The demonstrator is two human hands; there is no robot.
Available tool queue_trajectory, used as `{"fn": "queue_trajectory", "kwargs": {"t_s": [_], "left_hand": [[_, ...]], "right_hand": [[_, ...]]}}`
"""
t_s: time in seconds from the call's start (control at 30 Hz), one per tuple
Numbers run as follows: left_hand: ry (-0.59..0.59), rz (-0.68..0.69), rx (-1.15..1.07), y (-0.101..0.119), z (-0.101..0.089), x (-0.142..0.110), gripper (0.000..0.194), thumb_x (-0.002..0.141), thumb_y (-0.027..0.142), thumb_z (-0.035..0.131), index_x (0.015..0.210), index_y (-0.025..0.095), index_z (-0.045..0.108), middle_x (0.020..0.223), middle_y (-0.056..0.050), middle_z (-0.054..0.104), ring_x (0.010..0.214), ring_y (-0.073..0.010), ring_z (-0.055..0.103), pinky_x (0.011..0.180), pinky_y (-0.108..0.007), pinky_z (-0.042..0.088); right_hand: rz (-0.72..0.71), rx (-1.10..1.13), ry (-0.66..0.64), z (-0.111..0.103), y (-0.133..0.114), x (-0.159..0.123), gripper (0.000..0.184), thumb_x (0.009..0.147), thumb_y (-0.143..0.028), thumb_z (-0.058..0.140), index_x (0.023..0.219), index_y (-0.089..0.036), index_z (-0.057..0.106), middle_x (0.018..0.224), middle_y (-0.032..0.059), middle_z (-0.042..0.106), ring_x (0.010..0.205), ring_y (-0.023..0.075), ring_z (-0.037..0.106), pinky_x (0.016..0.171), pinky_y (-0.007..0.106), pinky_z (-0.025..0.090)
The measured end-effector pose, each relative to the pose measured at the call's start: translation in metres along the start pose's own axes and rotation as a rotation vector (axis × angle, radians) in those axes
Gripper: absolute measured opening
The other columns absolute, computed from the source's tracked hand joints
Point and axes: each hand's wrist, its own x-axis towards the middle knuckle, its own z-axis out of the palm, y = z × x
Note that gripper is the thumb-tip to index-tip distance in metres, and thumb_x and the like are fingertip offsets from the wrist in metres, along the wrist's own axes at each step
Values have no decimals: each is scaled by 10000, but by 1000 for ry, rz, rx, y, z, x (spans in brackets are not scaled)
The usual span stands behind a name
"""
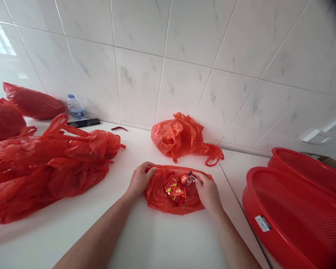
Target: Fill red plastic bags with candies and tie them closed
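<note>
A red plastic bag (156, 196) lies spread with its mouth up on the white table (168, 239). My left hand (139, 180) pinches the bag's left rim between thumb and fingers. Inside the bag lie small wrapped snacks: a red packet with yellow-green print (171, 182) and orange-red sachets (179, 192). My right hand (208, 189) reaches in over the right rim, its fingertips closed on a snack packet with brown and white print (190, 178). Its palm hides part of the bag's right side.
Behind stands a crumpled red bag (182, 136) by the tiled wall. At left is a heap of red bags (44, 164), with a water bottle (76, 108), a black phone (84, 123) and a dark red curved item (119, 128) beyond. Red plastic baskets (257, 198) stand right.
</note>
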Motion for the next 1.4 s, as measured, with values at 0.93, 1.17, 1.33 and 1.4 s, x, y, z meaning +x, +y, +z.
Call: {"fn": "queue_trajectory", "kwargs": {"t_s": [0.93,1.17,1.33,1.4], "left_hand": [[-24,16,13,2,-1,0,240,796,407,497,846,211,627,820,-12,701,752,-191,643,653,-271,484],[-31,5,1,3,-1,-2,251,792,411,494,850,210,632,840,-21,710,772,-199,646,665,-277,487],[-34,4,10,1,-1,-1,247,796,413,495,851,211,626,838,-19,706,762,-196,645,653,-274,483],[-33,7,15,1,-1,-1,247,798,414,494,853,212,624,835,-16,705,761,-194,644,649,-273,482]], "right_hand": [[-90,-123,-44,5,-13,-8,329,839,-335,480,1128,-243,607,1140,41,640,1063,217,574,936,390,448],[-148,-120,47,1,-12,-7,258,887,-343,396,854,-221,621,931,57,597,859,199,565,779,341,460],[-104,-150,30,-2,-12,-6,276,889,-329,360,665,-217,477,751,16,544,694,167,501,643,295,405],[-93,-170,29,-3,-11,-6,273,891,-320,349,660,-215,450,739,9,540,682,161,489,622,283,384]]}}
